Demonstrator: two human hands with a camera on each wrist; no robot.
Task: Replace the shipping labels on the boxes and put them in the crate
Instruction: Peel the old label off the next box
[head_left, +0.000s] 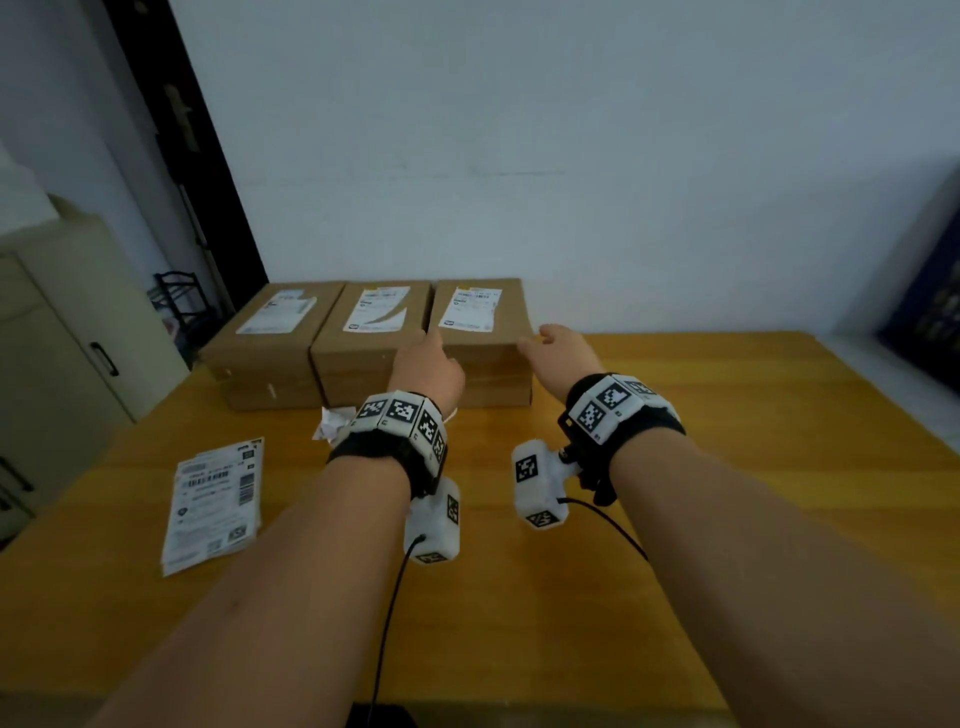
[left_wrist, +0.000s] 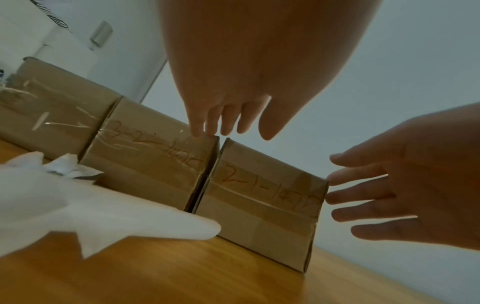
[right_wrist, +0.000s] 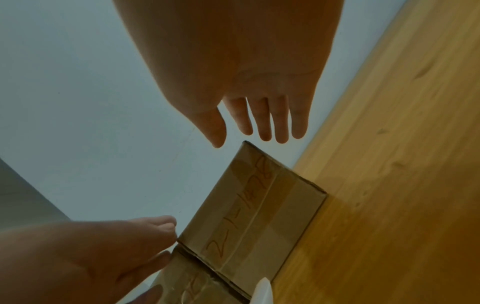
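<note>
Three brown cardboard boxes stand in a row against the wall, each with a white label on top. My left hand (head_left: 432, 340) reaches with straight fingers to the top front corner where the middle box (head_left: 358, 358) meets the right box (head_left: 511, 317), just under the right box's label (head_left: 471, 309). In the left wrist view its fingertips (left_wrist: 200, 131) touch the middle box's top edge. My right hand (head_left: 540, 338) is spread open at the right box's front right corner, and its fingertips (left_wrist: 335, 179) sit at the box's edge (left_wrist: 259, 205). Neither hand holds anything.
A stack of fresh shipping labels (head_left: 213, 504) lies on the wooden table (head_left: 727, 467) at the left. A crumpled white paper (head_left: 332, 423) sits in front of the middle box. The left box (head_left: 260, 358) is untouched. A beige cabinet (head_left: 62, 332) stands left of the table.
</note>
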